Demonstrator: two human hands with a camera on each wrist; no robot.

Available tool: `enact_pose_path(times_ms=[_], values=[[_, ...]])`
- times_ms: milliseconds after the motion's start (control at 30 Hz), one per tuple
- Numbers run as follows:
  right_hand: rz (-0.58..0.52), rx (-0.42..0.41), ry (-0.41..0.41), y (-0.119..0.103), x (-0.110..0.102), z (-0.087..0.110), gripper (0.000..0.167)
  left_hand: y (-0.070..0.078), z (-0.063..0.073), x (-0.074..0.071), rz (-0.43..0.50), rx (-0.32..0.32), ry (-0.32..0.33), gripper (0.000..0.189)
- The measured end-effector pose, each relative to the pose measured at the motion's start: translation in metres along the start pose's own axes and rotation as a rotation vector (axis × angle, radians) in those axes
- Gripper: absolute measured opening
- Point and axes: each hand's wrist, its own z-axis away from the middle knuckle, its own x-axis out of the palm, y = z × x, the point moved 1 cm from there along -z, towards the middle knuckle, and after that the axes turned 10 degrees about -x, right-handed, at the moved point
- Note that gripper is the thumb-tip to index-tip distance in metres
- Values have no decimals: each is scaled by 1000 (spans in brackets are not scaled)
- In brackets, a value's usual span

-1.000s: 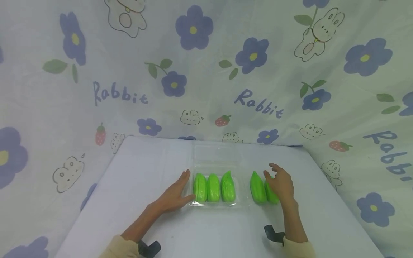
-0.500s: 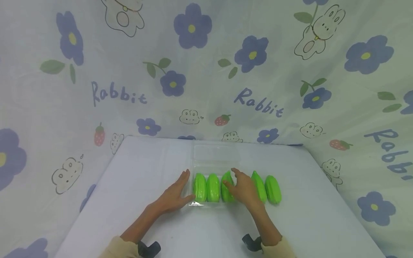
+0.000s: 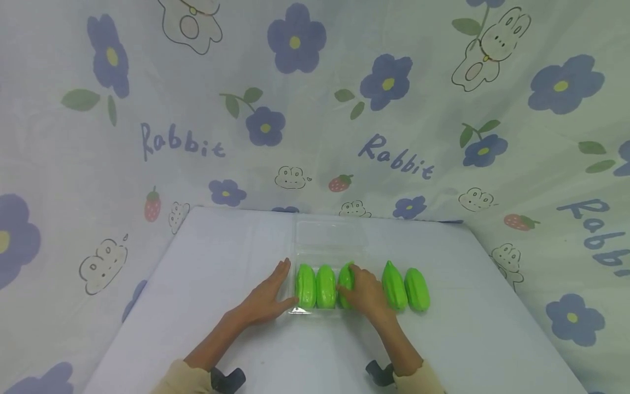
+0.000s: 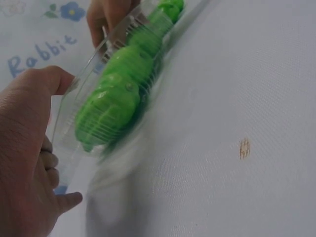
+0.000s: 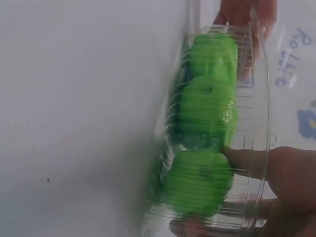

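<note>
though indistinct overhead, wrist-view tray ribs (image 5: pixel 245 106)

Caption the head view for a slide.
A left hand touches the clear tray as the right hand grips its rightmost green piece; two more lie outside.

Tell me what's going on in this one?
A person is working with some bright green, elongated pieces and a clear plastic container. Their left hand is at the container's left side, while their right hand grips the rightmost piece of the three inside. Two loose pieces lie on the white table to the right. The lid is open.
</note>
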Motion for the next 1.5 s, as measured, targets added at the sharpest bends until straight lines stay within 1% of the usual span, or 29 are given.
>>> enact_pose_path(times_ms=[133, 233, 367, 467, 500, 633, 700, 767, 933, 1067, 1167, 1267, 1500], values=[[-21, -16, 18, 2, -1, 0, 69, 0, -1, 1, 3, -2, 0, 94], [-52, -43, 49, 4, -8, -1, 68, 1, -1, 1, 5, -2, -1, 94], [-102, -67, 92, 6, -28, 2, 66, 2, -1, 0, 7, -2, 0, 94], [-122, -67, 116, 11, -48, 5, 65, 2, -1, 0, 0, -3, 1, 94], [-121, -54, 117, 14, -54, 7, 65, 2, -1, 0, -1, -3, 1, 94], [-105, 6, 119, 34, -76, 11, 65, 1, 0, 0, -4, -3, 2, 94], [-95, 49, 107, 48, -87, 15, 66, 1, 0, 0, -6, -5, 3, 94], [-82, 75, 96, 63, -96, 18, 67, 1, 0, 0, -3, -6, 3, 94], [-22, 105, 71, 102, -114, 26, 71, 1, 0, 1, -3, -13, 0, 94], [19, 137, 63, 130, -121, 33, 71, -1, 0, 2, -16, -15, -1, 95], [27, 190, 50, 146, -120, 38, 71, -2, 0, 2, -13, -13, 1, 95], [26, 229, 26, 157, -117, 41, 71, -3, 1, 2, -5, -9, 3, 95], [23, 256, -49, 172, -107, 42, 66, -3, 1, 1, 11, -1, -1, 95]])
